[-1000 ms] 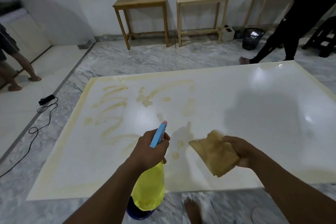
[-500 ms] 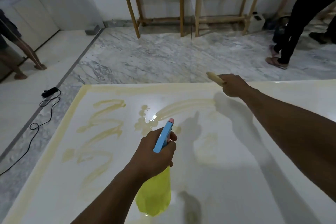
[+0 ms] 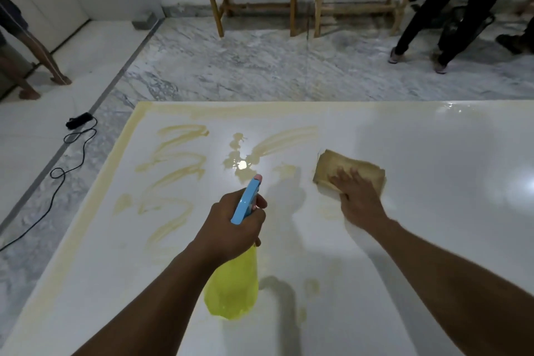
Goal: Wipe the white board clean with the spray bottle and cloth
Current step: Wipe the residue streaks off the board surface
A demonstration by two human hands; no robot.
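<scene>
A large white board [image 3: 419, 211] lies flat on the marble floor, streaked with yellowish smears [image 3: 173, 170] on its left half and along its far and left edges. My left hand [image 3: 234, 225] grips a spray bottle [image 3: 234, 289] with a yellow body and a blue trigger head that points away from me. A tan cloth [image 3: 341, 166] lies flat on the board just right of a wet puddle [image 3: 238, 163]. My right hand [image 3: 358, 196] presses down on the cloth with its fingers spread.
A black cable and plug [image 3: 79, 121] trail over the floor left of the board. Two wooden tables [image 3: 291, 6] stand by the far wall. One person's dark-trousered legs [image 3: 450, 9] are at the far right, another's bare legs [image 3: 34, 63] at the far left.
My right hand swung the cloth out to the board's far edge, then drew it back and pressed it flat on the board. The view has moved closer over the board.
</scene>
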